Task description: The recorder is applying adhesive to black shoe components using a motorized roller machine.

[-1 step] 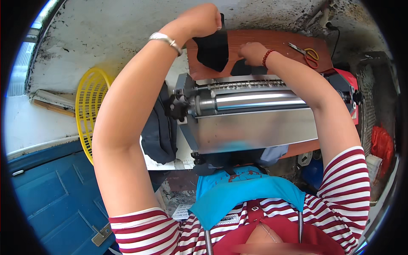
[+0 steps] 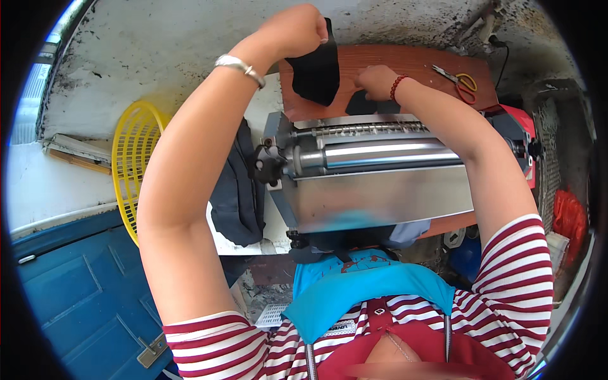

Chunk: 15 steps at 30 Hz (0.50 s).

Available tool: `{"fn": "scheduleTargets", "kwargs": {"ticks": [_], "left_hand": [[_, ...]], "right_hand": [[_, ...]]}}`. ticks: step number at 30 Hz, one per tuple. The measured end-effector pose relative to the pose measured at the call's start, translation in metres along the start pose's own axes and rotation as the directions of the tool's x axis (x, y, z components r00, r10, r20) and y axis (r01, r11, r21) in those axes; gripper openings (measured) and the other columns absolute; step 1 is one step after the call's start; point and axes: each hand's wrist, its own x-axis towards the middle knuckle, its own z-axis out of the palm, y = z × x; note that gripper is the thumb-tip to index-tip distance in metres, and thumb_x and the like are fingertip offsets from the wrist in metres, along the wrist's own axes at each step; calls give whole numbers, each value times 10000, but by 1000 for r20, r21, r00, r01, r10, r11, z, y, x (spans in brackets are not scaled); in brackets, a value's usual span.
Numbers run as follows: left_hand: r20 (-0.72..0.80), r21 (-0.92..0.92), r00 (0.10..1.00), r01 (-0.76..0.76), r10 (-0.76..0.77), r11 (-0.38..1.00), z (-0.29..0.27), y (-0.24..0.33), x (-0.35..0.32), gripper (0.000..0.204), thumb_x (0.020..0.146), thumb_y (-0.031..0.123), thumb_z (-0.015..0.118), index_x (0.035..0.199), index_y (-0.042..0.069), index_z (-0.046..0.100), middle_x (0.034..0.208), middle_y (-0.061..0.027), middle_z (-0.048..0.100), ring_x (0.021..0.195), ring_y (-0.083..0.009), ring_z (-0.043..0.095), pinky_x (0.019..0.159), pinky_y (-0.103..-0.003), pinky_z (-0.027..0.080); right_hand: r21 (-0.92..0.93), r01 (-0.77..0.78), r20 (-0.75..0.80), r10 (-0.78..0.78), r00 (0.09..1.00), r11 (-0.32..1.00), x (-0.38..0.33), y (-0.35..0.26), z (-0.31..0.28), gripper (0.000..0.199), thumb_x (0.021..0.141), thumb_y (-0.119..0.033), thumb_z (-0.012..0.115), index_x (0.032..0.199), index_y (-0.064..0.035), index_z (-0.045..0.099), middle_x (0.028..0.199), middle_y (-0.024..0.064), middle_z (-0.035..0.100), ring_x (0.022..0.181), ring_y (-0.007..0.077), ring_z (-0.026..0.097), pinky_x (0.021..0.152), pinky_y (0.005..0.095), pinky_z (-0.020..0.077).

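Beyond the roller machine (image 2: 386, 154), our left hand (image 2: 299, 30) is pinching a black piece (image 2: 316, 73); our right hand (image 2: 377, 82) is overlapping a dark piece (image 2: 372, 106), grip unclear. Loose pinching could be causing drops.

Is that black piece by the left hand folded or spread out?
Spread out: the black piece shows one broad, flat shape without visible folds. The left hand covers part.

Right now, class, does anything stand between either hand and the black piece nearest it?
Nothing visible does. The left hand grips the left piece by its upper end; the right hand is at the right piece, contact unclear. The machine lies on the wearer's side of both pieces.
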Motion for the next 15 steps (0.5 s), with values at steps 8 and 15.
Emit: {"fn": "scheduleTargets", "kwargs": {"ticks": [8, 15], "left_hand": [[-163, -293, 984, 18, -69, 956, 10, -63, -37, 267, 829, 24, 584, 1039, -6, 746, 811, -87, 685, 725, -141, 589, 697, -320, 507], [-116, -381, 977, 121, -177, 917, 16, -66, -42, 241, 831, 62, 622, 1008, 28, 782, 861, -126, 741, 776, -208, 687, 742, -354, 544]], "right_hand": [[32, 68, 107, -71, 992, 997, 33, -1, 30, 396, 753, -150, 803, 1122, -40, 712, 1076, 183, 721, 1073, 364, 680, 880, 463, 553], [203, 119, -91, -102, 991, 972, 28, 35, 13, 424, 791, -191, 814, 1159, -9, 707, 1045, 181, 725, 1040, 339, 687, 894, 431, 549]]}}
